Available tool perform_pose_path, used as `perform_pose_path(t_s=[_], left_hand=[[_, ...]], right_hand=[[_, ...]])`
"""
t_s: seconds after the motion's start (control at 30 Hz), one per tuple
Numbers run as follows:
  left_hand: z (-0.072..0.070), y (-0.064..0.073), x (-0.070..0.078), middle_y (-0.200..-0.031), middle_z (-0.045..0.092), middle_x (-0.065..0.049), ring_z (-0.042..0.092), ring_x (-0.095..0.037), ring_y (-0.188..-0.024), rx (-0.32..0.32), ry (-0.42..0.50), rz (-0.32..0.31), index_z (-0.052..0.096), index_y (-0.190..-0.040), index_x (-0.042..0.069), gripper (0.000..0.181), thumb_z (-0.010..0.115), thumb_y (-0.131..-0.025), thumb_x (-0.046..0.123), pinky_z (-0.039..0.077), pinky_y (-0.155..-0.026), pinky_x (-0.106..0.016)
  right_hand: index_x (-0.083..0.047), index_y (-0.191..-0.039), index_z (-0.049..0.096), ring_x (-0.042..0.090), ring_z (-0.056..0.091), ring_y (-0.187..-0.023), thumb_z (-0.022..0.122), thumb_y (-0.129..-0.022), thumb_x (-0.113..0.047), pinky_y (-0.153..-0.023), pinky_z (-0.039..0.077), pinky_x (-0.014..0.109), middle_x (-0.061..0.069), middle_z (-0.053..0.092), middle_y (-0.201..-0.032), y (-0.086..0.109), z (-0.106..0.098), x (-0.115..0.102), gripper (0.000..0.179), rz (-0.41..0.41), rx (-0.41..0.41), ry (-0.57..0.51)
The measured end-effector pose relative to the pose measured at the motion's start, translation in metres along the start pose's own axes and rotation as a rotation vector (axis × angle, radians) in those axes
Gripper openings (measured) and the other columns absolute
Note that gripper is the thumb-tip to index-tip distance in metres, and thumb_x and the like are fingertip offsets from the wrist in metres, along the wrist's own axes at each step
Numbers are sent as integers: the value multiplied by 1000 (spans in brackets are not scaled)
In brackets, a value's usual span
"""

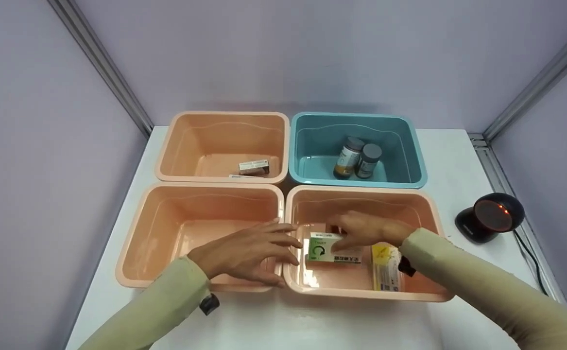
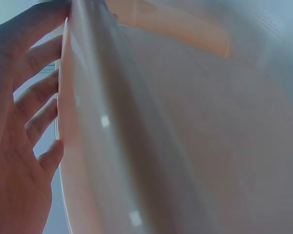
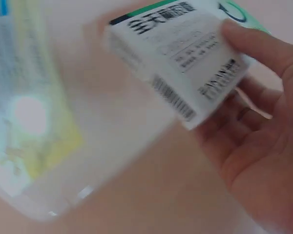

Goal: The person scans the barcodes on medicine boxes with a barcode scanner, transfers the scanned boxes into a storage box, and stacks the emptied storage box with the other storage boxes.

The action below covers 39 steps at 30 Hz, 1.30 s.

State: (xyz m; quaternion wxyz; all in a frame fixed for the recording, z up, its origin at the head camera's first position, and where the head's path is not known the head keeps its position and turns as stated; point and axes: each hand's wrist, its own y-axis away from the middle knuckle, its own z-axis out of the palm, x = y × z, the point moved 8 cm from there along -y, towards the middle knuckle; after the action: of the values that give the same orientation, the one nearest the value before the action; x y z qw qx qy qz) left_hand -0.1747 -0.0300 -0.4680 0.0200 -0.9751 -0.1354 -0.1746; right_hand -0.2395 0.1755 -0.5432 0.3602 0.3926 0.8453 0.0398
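Note:
My right hand [image 1: 365, 228] reaches into the front right orange bin [image 1: 370, 294] and grips a white and green medicine box [image 1: 324, 249]. In the right wrist view, the thumb lies on the printed face of the box [image 3: 180, 61], and the fingers are behind it. A yellow and white packet [image 1: 385, 272] lies on the bin floor, to the right of the held box. My left hand [image 1: 254, 249] spans the front left orange bin [image 1: 205, 185], its fingers spread over the rims where the two front bins meet. It holds nothing.
Behind stands another orange bin [image 1: 230, 114] with small boxes [image 1: 254, 167] in it. Beside it, a blue bin [image 1: 356, 116] contains two dark-capped bottles [image 1: 348, 158]. A black scanner-like device [image 1: 499, 212] with a cable sits at the right on the white table [image 1: 448, 160].

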Motion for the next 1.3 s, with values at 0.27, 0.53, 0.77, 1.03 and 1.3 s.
perform_pose_path(t_s=[0.27, 0.53, 0.77, 1.03, 1.3], left_hand=[[2, -1, -1, -160, 61, 2, 37, -30, -164, 3, -2, 4, 75, -135, 26, 47, 76, -98, 55, 26, -138, -58], [2, -1, -1, -160, 61, 3, 37, -30, -164, 5, -15, 6, 76, -133, 26, 45, 77, -97, 54, 24, -138, -57], [2, 0, -2, -162, 59, 4, 36, -29, -164, -4, -18, -9, 75, -134, 28, 45, 76, -98, 55, 23, -139, -55], [2, -1, -2, -161, 60, 4, 37, -29, -164, 4, -14, -8, 76, -134, 27, 46, 76, -98, 55, 24, -139, -55], [1, -1, -2, -157, 63, 3, 40, -31, -162, 31, -12, 15, 77, -131, 26, 45, 79, -96, 54, 27, -137, -58]], right_hand=[[-21, -136, 66, 10, 71, -98, 68, -108, -36, -90, 62, 36, -3, 76, -118, 26, -48, -22, 32, -130, 248, -70], [-16, -139, 61, 22, 72, -107, 67, -102, -7, -95, 65, 44, 7, 73, -130, 61, -84, -17, 38, -91, 435, -239], [-10, -129, 56, 23, 67, -122, 71, -98, 6, -110, 55, 63, 4, 71, -129, 96, -102, -8, 38, -81, 570, -227], [-3, -148, 52, 9, 72, -117, 67, -104, 1, -97, 62, 23, 10, 69, -134, 130, -107, 0, 47, -81, 679, -290], [6, -137, 56, 5, 70, -113, 74, -95, 10, -95, 58, 13, -4, 69, -125, 155, -118, 16, 46, -71, 846, -385]])
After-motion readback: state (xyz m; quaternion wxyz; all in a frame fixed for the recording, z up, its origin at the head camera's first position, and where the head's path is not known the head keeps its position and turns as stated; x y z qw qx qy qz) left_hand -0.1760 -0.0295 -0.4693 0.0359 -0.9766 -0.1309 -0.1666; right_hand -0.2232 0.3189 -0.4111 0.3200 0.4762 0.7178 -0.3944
